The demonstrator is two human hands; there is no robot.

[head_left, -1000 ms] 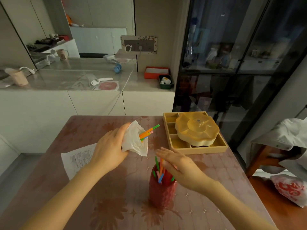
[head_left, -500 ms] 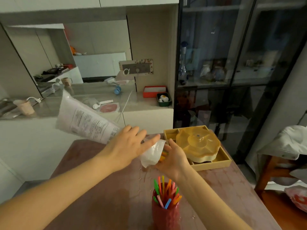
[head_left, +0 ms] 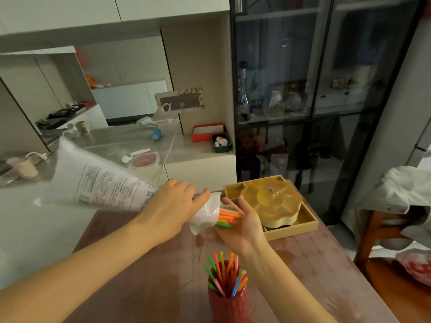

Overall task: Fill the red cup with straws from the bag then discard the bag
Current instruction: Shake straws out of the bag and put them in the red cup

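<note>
Tilt feeds straws point(head_left: 227, 216) out: your left hand point(head_left: 172, 206) grips the bag point(head_left: 100, 183) near its mouth, aimed toward 3 o'clock, where your right hand point(head_left: 242, 221) curls round them.

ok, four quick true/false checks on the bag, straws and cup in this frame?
1. The left hand grips the bag near its open end. True.
2. The red cup is empty. False: standing straws are in it.
3. The right hand cups the protruding straws at the bag's mouth. True.
4. The bag lies flat on the table. False: it is held in the air, tilted, with its mouth lowest.
</note>
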